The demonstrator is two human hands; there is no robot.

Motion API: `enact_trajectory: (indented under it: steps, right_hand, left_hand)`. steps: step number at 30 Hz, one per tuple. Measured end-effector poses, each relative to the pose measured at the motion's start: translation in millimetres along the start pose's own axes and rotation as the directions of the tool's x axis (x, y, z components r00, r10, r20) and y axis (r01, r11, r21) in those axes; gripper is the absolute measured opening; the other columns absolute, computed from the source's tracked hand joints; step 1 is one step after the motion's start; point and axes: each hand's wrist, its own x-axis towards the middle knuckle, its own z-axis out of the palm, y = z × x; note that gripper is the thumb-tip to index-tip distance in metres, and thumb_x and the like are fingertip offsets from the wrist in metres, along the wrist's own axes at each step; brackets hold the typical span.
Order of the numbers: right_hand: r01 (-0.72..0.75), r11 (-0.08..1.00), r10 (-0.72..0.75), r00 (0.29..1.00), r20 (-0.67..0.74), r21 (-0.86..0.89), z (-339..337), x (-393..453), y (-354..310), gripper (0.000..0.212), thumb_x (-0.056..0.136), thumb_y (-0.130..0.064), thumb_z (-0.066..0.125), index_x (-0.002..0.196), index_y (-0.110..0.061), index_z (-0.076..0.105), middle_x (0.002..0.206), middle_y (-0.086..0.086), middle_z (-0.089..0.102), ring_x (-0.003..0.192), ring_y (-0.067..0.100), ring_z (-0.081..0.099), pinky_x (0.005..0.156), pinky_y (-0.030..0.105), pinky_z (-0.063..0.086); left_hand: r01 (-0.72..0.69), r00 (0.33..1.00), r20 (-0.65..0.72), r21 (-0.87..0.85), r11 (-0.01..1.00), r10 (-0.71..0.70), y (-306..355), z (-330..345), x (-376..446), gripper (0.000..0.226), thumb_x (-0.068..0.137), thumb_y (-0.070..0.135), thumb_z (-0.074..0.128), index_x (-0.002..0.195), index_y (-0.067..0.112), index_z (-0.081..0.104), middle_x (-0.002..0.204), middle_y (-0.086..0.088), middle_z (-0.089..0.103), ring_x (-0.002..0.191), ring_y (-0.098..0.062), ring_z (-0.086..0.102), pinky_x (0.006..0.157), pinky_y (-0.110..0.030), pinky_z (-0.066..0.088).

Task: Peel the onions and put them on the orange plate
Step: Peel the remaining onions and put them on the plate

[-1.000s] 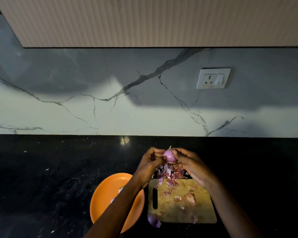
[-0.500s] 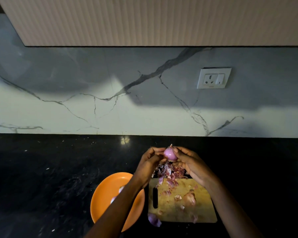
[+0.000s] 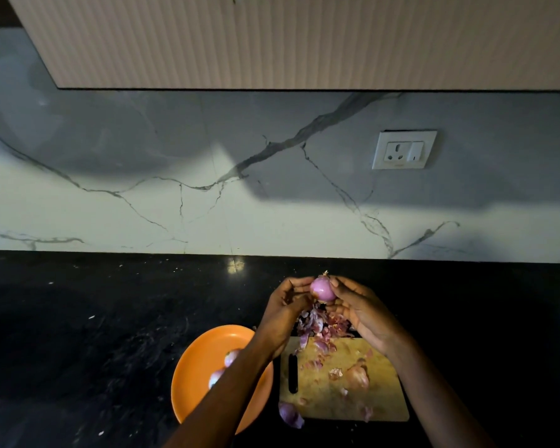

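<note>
A small pink-purple onion [image 3: 322, 288] is held up above the far end of the wooden cutting board [image 3: 382, 402]. My right hand [image 3: 361, 310] grips it from the right, and my left hand [image 3: 283, 310] pinches at its left side with the fingertips. The orange plate [image 3: 198, 360] lies on the black counter left of the board, partly under my left forearm, with two peeled onions [image 3: 231, 357] showing on it. An unpeeled brownish onion [image 3: 358, 376] lies on the board.
Loose purple onion skins [image 3: 319, 331] are heaped at the board's far end. A purple onion piece [image 3: 290, 413] lies on the counter by the board's near left corner. A marble backsplash with a wall socket [image 3: 403, 150] rises behind the counter.
Both hands stay at the same spot with the onion between them; more of its smooth peeled surface shows now.
</note>
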Motion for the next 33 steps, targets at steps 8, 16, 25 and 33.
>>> enact_trajectory:
  steps: [8,16,25,33]
  right_hand:
    - [0.008,1.000,-0.008,1.000,-0.009,-0.008,1,1,0,0.037,0.090,-0.027,0.061,0.123,-0.011,0.067,0.114,0.009,0.073,0.099,0.015,0.069,0.081,0.024,0.054]
    - [0.020,0.998,-0.018,1.000,-0.021,0.057,4,5,1,0.036,0.090,-0.028,0.061,0.121,-0.011,0.067,0.110,0.007,0.074,0.096,0.013,0.070,0.076,0.020,0.055]
    - [0.028,0.997,-0.025,0.999,-0.037,0.075,4,9,6,0.035,0.091,-0.027,0.061,0.122,-0.011,0.067,0.114,0.010,0.074,0.097,0.015,0.070,0.078,0.021,0.055]
    - [0.036,0.996,-0.032,0.998,-0.049,0.086,9,12,3,0.034,0.091,-0.031,0.059,0.118,-0.011,0.067,0.102,0.004,0.075,0.091,0.010,0.070,0.078,0.021,0.055]
  left_hand:
    - [0.039,0.999,0.014,-0.068,0.997,-0.038,7,4,0,0.039,0.080,0.017,0.070,0.117,0.005,0.062,0.112,-0.013,0.072,0.107,-0.026,0.068,0.092,-0.036,0.053]
    - [-0.012,1.000,-0.010,-0.106,0.994,0.011,3,5,-1,0.039,0.081,0.009,0.065,0.120,0.006,0.064,0.118,-0.013,0.071,0.114,-0.026,0.066,0.097,-0.037,0.052]
    - [-0.012,0.999,-0.042,-0.060,0.998,0.010,6,5,3,0.039,0.083,0.016,0.069,0.120,0.006,0.064,0.117,-0.013,0.071,0.111,-0.024,0.067,0.095,-0.034,0.052]
    - [-0.048,0.998,-0.038,-0.088,0.995,0.045,5,5,4,0.038,0.085,0.011,0.062,0.122,0.007,0.064,0.123,-0.014,0.069,0.120,-0.029,0.063,0.104,-0.040,0.049]
